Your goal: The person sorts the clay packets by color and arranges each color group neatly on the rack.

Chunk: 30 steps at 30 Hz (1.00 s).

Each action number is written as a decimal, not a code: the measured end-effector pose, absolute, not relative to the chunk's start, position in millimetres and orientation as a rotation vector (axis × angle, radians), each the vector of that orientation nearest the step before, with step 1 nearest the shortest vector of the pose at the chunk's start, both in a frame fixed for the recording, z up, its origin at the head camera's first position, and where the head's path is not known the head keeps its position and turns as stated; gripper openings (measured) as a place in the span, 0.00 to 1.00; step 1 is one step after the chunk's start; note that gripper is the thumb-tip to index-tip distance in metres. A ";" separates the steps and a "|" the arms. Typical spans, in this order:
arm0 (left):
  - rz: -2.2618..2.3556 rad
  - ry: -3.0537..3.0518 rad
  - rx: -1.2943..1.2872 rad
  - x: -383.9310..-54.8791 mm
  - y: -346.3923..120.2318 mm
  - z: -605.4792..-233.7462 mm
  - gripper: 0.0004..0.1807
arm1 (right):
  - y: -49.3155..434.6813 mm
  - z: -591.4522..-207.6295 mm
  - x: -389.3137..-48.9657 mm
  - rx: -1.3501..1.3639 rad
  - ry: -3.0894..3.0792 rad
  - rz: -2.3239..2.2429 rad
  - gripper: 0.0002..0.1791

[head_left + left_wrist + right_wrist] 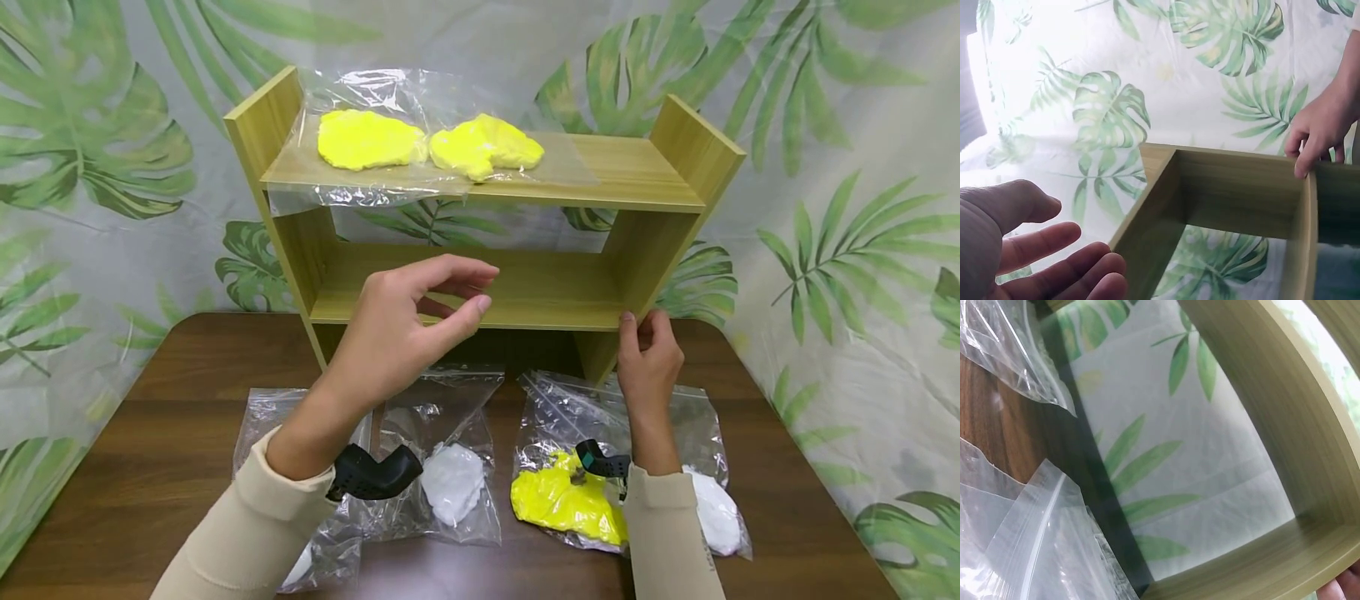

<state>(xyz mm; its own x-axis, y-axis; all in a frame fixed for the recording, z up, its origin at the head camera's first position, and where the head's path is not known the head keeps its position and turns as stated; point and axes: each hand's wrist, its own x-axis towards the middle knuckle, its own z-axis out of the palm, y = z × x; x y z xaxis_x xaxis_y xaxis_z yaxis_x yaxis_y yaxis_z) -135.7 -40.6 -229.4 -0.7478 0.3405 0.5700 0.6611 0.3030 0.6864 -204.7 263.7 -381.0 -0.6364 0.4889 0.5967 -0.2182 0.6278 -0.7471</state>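
Observation:
A small two-tier wooden shelf stands on the table. My right hand grips the front edge of its right side panel, near the middle board; the left wrist view also shows this right hand on the panel. Before the middle board hovers my left hand, fingers loosely bent and thumb apart, holding nothing. On the top board lies a clear plastic bag with two bright yellow clay-like lumps. In the right wrist view only some fingertips show at the shelf's edge.
On the dark wooden table, clear zip bags lie before the shelf. One holds a white lump, another a yellow lump. A further white lump is partly behind my right sleeve. Leaf-patterned cloth hangs behind.

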 end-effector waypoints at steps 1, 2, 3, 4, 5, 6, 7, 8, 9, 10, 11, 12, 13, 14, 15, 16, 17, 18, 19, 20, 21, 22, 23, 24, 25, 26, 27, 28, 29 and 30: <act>-1.446 -2.262 -0.899 -135.5 -39.8 -233.4 0.12 | 263.7 -381.1 -204.5 -0.212 -2.006 1.064 0.15; -1.466 -2.264 -0.891 -135.0 -39.3 -237.2 0.12 | 263.7 -381.2 -204.5 -0.210 -2.008 1.065 0.15; -1.490 -2.264 -0.882 -134.5 -38.8 -240.9 0.12 | 263.7 -381.3 -204.5 -0.208 -2.009 1.068 0.15; -1.515 -2.264 -0.874 -134.0 -38.3 -244.4 0.12 | 263.6 -381.3 -204.6 -0.207 -2.010 1.071 0.15; -1.539 -2.263 -0.867 -133.6 -37.9 -247.8 0.12 | 263.7 -381.4 -204.6 -0.205 -2.011 1.073 0.15; -1.564 -2.261 -0.861 -133.4 -37.4 -251.1 0.12 | 263.7 -381.4 -204.6 -0.205 -2.012 1.072 0.15; -1.590 -2.260 -0.854 -133.0 -37.0 -254.1 0.12 | 263.7 -381.4 -204.7 -0.204 -2.011 1.072 0.15; -1.619 -2.258 -0.844 -132.6 -36.6 -257.1 0.12 | 263.9 -381.5 -204.7 -0.203 -2.011 1.073 0.15; -1.650 -2.254 -0.835 -132.3 -36.2 -260.0 0.12 | 263.9 -381.5 -204.6 -0.201 -2.009 1.074 0.15; -1.685 -2.249 -0.825 -131.9 -35.8 -262.5 0.12 | 264.0 -381.5 -204.6 -0.201 -2.008 1.073 0.15; -1.720 -2.243 -0.815 -131.7 -35.4 -265.0 0.12 | 264.1 -381.5 -204.5 -0.200 -2.007 1.072 0.15; -1.758 -2.238 -0.804 -131.4 -35.0 -267.5 0.12 | 264.2 -381.5 -204.5 -0.199 -2.007 1.071 0.15; -1.791 -2.234 -0.792 -131.2 -34.7 -270.3 0.12 | 264.2 -381.4 -204.5 -0.198 -2.006 1.070 0.15; -1.819 -2.230 -0.783 -131.3 -34.4 -273.3 0.12 | 264.3 -381.3 -204.4 -0.198 -2.005 1.069 0.15; -1.846 -2.228 -0.772 -131.3 -34.3 -276.3 0.12 | 264.3 -381.2 -204.4 -0.198 -2.006 1.067 0.15; -1.877 -2.227 -0.762 -131.3 -34.1 -279.3 0.12 | 264.3 -381.1 -204.4 -0.199 -2.006 1.066 0.15; -1.900 -2.230 -0.753 -131.5 -34.0 -282.7 0.12 | 264.3 -381.0 -204.4 -0.199 -2.005 1.064 0.15; -1.922 -2.232 -0.746 -131.6 -34.0 -286.1 0.12 | 264.4 -380.9 -204.4 -0.199 -2.004 1.063 0.15; -1.941 -2.235 -0.743 -131.8 -34.0 -289.5 0.12 | 264.3 -380.6 -204.5 -0.198 -2.004 1.063 0.15; -1.959 -2.238 -0.742 -132.0 -33.9 -293.0 0.13 | 264.3 -380.5 -204.5 -0.199 -2.005 1.063 0.15; -1.977 -2.241 -0.740 -132.1 -33.9 -296.2 0.13 | 264.3 -380.4 -204.5 -0.198 -2.006 1.063 0.15; -1.993 -2.243 -0.743 -132.1 -33.9 -299.3 0.13 | 264.2 -380.3 -204.4 -0.198 -2.006 1.061 0.15; -2.006 -2.245 -0.749 -132.3 -33.8 -302.5 0.13 | 264.2 -380.3 -204.4 -0.199 -2.006 1.060 0.15; -2.016 -2.246 -0.755 -132.5 -33.7 -305.2 0.13 | 264.1 -380.3 -204.3 -0.198 -2.006 1.060 0.15; -2.024 -2.252 -0.757 -132.6 -33.6 -307.8 0.13 | 264.0 -380.3 -204.4 -0.199 -2.006 1.059 0.15; -2.031 -2.257 -0.759 -132.7 -33.4 -310.4 0.13 | 264.1 -380.5 -204.3 -0.198 -2.006 1.058 0.15; -2.036 -2.264 -0.757 -132.8 -33.3 -312.8 0.13 | 264.2 -380.6 -204.2 -0.198 -2.005 1.058 0.15; -2.042 -2.269 -0.757 -133.0 -33.1 -315.0 0.13 | 264.3 -380.7 -204.1 -0.197 -2.005 1.059 0.15; -2.045 -2.275 -0.754 -133.2 -33.0 -317.3 0.13 | 264.5 -380.8 -204.0 -0.196 -2.005 1.062 0.15; -2.045 -2.282 -0.751 -133.5 -32.9 -319.5 0.13 | 264.8 -381.0 -203.7 -0.195 -2.006 1.066 0.15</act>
